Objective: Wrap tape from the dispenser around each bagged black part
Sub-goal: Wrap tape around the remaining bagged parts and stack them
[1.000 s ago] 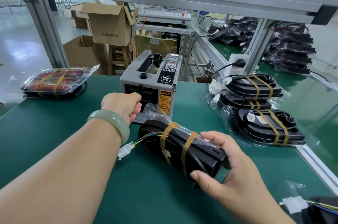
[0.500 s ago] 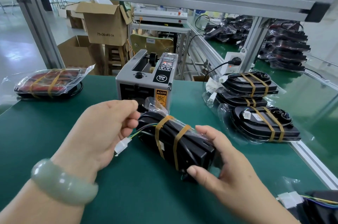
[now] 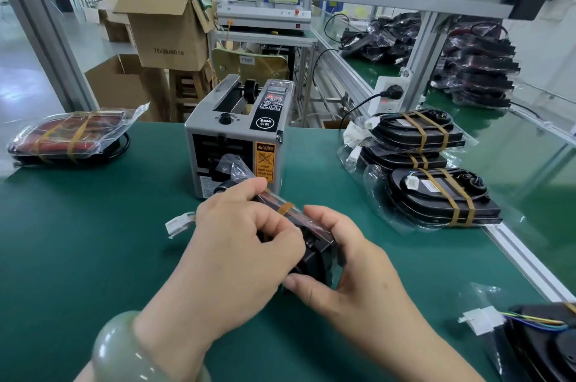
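Note:
I hold a bagged black part [image 3: 314, 252] on edge above the green mat, in front of the grey tape dispenser [image 3: 238, 135]. My left hand [image 3: 240, 244] covers its near side, fingers curled over it. From the right, my right hand [image 3: 339, 266] grips it, thumb under and fingers on top. A brown tape band [image 3: 286, 208] shows between my hands. Its white connector [image 3: 177, 223] sticks out to the left. Most of the part is hidden by my hands.
Three taped bagged parts [image 3: 436, 194] are stacked at the right by the rail. A taped red part [image 3: 67, 135] lies far left. Another bagged part with a white connector [image 3: 481, 321] sits at the bottom right corner. A power socket [image 3: 388, 96] stands behind.
My left hand left the dispenser and came onto the part. The part has been turned up on edge, so only one tape band shows now.

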Motion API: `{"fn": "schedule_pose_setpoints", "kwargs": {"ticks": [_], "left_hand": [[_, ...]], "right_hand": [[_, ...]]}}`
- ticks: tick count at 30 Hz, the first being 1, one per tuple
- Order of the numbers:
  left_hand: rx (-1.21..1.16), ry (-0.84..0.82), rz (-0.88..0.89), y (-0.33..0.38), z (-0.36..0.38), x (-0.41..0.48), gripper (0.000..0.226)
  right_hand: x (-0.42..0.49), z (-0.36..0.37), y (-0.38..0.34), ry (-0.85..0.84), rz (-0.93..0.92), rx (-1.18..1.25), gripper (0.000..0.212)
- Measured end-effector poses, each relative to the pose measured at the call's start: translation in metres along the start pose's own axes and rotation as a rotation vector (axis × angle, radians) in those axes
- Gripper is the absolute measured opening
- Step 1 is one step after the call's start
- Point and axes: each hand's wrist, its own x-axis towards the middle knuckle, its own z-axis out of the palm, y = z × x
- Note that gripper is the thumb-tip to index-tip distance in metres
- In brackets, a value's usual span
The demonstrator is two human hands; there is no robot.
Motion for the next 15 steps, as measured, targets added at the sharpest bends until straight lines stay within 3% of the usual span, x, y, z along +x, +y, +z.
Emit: {"fn": "schedule_pose_setpoints", "kwargs": {"ticks": [15], "left_hand": [[0.071,0.024,0.002,0.005,0.012,0.0,0.015]], "right_hand": [[0.001,0.0,-0.002,0.022,-0.009,0.026,0.067]]}}
